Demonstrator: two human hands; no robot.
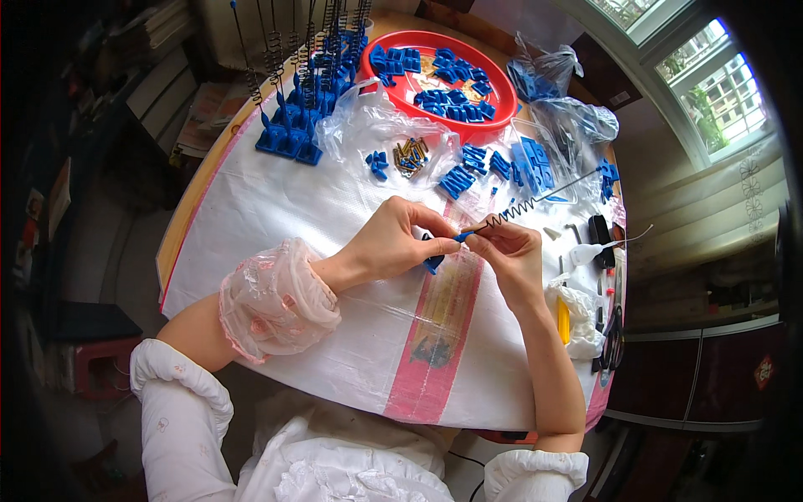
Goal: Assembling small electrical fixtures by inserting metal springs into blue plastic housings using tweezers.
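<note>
My left hand (400,234) pinches a blue plastic piece (433,263), part of which shows below the fingers. Facing it, my right hand (512,251) is closed with fingertips on a small blue fitting (462,238). From there a dark coiled spring wire (510,212) runs up to the right and straightens into a thin rod, with blue plastic (608,171) near its far end. The fingertips of both hands nearly meet, hiding the joint between the pieces. Beyond them lie several blue clips (457,181) and a small pile of brass-coloured pins (411,156).
A red basin (393,96) of blue parts stands at the back. Upright spring rods in blue bases (288,144) crowd the back left. On the right lie a white glue bottle (584,253), a yellow-handled tool (563,320) and black scissors (616,335). White woven sheeting (351,360) covers the table.
</note>
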